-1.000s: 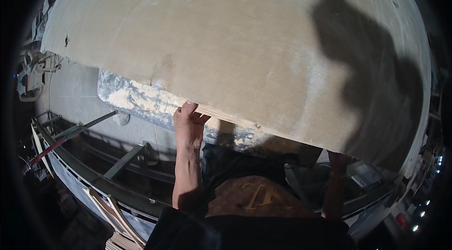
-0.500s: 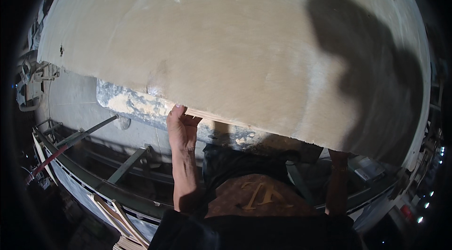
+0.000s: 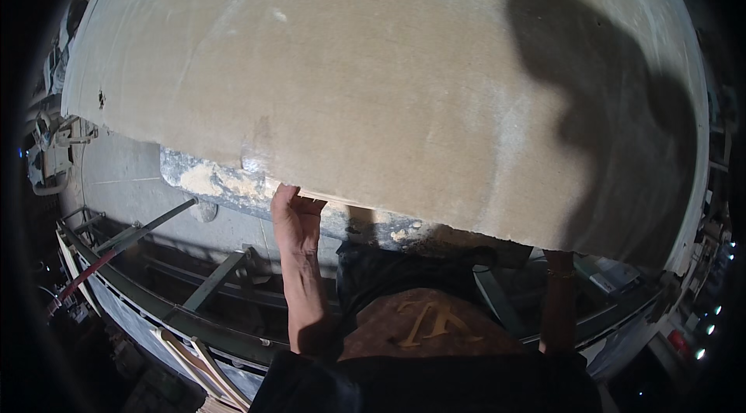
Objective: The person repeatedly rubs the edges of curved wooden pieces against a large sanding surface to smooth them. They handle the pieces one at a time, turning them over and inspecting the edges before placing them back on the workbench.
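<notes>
A broad tan panel [image 3: 373, 87] over a mottled grey-and-cream slab [image 3: 203, 177] is pinched at its near edge by the left hand [image 3: 298, 225]; the right hand's grip [image 3: 559, 261] cannot be judged. If unevenly supported, the panel could be tipped.

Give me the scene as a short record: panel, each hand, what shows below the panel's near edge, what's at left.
Panel: wide, tan, pale-streaked; dark shadow across its right side
Left hand: on the panel's near edge, thumb uppermost, fingers curled under
Right hand: shaded, by the near edge farther right; grip hidden
Below edge: mottled grey-and-cream slab, partly covered
Left: slanting rod, partly red; green metal bar
</notes>
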Available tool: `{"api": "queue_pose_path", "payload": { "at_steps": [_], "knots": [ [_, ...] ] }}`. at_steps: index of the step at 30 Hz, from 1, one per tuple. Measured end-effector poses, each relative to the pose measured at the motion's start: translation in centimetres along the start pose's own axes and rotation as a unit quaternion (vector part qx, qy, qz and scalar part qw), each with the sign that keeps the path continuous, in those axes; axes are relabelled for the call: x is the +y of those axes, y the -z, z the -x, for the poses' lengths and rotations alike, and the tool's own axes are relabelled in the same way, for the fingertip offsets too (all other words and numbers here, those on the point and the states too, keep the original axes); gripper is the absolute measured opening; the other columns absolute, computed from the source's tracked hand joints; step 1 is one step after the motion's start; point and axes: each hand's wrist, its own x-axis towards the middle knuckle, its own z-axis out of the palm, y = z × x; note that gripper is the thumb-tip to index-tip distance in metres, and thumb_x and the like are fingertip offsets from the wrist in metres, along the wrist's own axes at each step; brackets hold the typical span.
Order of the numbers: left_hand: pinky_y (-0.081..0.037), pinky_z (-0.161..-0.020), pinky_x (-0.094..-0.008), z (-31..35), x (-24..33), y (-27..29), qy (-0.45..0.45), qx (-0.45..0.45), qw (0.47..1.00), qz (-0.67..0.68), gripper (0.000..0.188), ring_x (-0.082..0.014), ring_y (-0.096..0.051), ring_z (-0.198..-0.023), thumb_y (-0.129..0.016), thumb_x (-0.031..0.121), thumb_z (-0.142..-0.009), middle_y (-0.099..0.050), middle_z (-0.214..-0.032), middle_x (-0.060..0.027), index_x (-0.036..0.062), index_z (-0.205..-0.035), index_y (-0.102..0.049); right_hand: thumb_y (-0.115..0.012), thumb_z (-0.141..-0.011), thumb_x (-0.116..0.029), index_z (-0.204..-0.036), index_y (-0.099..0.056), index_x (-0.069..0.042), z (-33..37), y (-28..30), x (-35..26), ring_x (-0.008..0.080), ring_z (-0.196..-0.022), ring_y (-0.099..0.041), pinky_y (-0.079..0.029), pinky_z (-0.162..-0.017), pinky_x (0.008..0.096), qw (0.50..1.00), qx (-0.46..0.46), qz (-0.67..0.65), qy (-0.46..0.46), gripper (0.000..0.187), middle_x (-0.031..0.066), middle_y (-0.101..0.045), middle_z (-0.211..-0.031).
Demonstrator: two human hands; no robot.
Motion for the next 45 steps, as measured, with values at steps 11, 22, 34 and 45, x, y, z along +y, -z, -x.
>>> {"api": "queue_pose_path", "payload": {
  "at_steps": [11, 22, 34, 45],
  "knots": [
    [-0.047, -0.087, -0.0416, 0.0, 1.4, 0.3, -0.01, 0.017, 1.0, -0.02, 0.037, -0.025, -0.058, -0.1, -0.055, 0.025, -0.085, -0.058, -0.11, -0.01, 0.0015, -0.113, -0.05, -0.041, -0.088, -0.046, -0.121, -0.047, -0.009, -0.2, 0.2, 0.9, 0.0268, -0.103, -0.052, -0.047, -0.08, 0.0444, 1.0, -0.013, 0.007, -0.008, 0.05, 0.0082, -0.052, -0.119],
    [-0.046, -0.09, -0.043, -0.2, 3.5, 1.2, -0.044, 0.025, 0.998, -0.037, 0.044, -0.027, -0.057, -0.102, -0.059, 0.029, -0.082, -0.058, -0.11, -0.0131, 0.0005, -0.114, -0.049, -0.04, -0.088, -0.047, -0.121, -0.046, -0.009, -1.1, -1.2, 2.6, 0.028, -0.103, -0.051, -0.047, -0.076, 0.0455, 0.997, -0.069, 0.019, -0.04, 0.051, 0.0091, -0.051, -0.118],
    [-0.039, -0.096, -0.0409, -3.8, 10.6, 9.1, -0.111, -0.04, 0.992, -0.042, 0.053, -0.0252, -0.049, -0.114, -0.048, 0.039, -0.088, -0.05, -0.122, -0.0161, 0.0015, -0.125, -0.041, -0.044, -0.082, -0.033, -0.118, -0.046, 0.001, 0.5, -3.4, 13.8, 0.0257, -0.109, -0.049, -0.039, -0.09, 0.0395, 0.943, -0.026, 0.326, -0.062, 0.05, 0.0141, -0.052, -0.116],
    [-0.045, -0.087, -0.0363, 0.7, -2.1, 4.6, 0.059, -0.06, 0.995, -0.057, 0.053, -0.0224, -0.056, -0.102, -0.065, 0.028, -0.078, -0.057, -0.11, -0.0126, -0.0036, -0.116, -0.047, -0.062, -0.075, -0.015, -0.109, -0.051, 0.0, 9.0, 8.7, 4.5, 0.0248, -0.095, -0.052, -0.042, -0.084, 0.0348, 0.633, 0.048, 0.759, 0.146, 0.039, 0.0129, -0.056, -0.097]
  ]
}}
